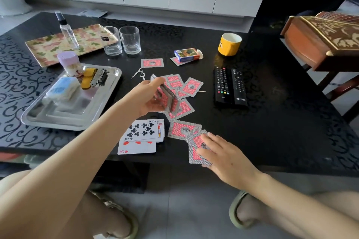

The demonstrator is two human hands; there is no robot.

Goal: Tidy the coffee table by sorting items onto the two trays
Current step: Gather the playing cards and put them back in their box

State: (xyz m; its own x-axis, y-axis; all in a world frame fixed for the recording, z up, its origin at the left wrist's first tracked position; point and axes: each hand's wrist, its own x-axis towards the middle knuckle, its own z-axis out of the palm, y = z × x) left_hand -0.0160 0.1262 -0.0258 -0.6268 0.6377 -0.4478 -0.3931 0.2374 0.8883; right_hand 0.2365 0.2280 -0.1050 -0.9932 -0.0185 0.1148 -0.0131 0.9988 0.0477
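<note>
L hand [145,97] grips card stack [168,101] on edge at table centre, prob. collecting. R hand [225,153], apart at 5 o'clock, fingers flat, pins loose cards [195,154] for sliding. Steel tray [77,108] at 9.

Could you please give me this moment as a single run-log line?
phase: collecting | left hand: holds card stack | right hand: rests on loose cards | remotes, mug: on table
</note>
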